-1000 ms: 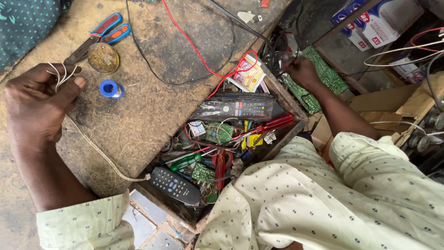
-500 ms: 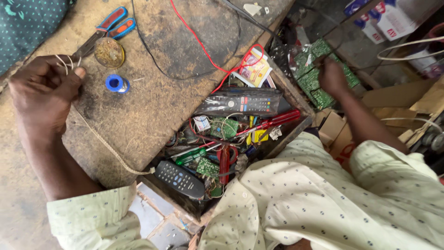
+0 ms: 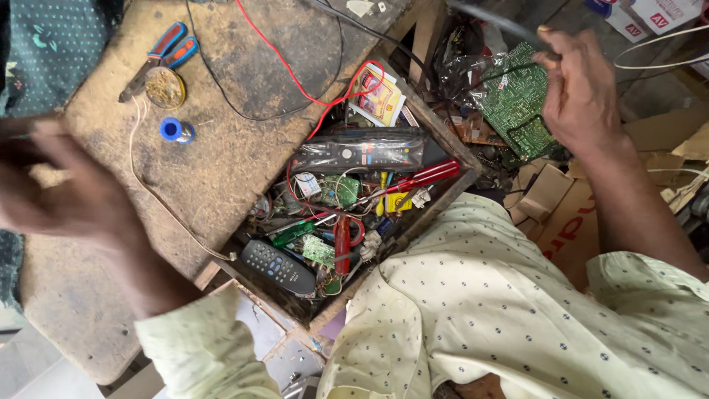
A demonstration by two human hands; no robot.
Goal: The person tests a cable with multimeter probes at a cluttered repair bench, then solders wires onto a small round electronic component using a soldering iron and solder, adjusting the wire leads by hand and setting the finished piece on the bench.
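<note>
My left hand (image 3: 66, 196) blurred over the worn tabletop (image 3: 221, 148), its grip beyond my telling, my right hand (image 3: 580, 92) pinching a dark cable (image 3: 495, 18) above a green circuit board (image 3: 517, 103), open drawer (image 3: 443, 144) of remotes and screwdrivers between them

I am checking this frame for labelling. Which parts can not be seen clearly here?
- Left hand: blurred in the head view, so its fingers and grip are unreadable.
- Right hand: its fingertips blur with a dark cable.
- Open drawer: the near corner is hidden by the pale dotted shirt.
</note>
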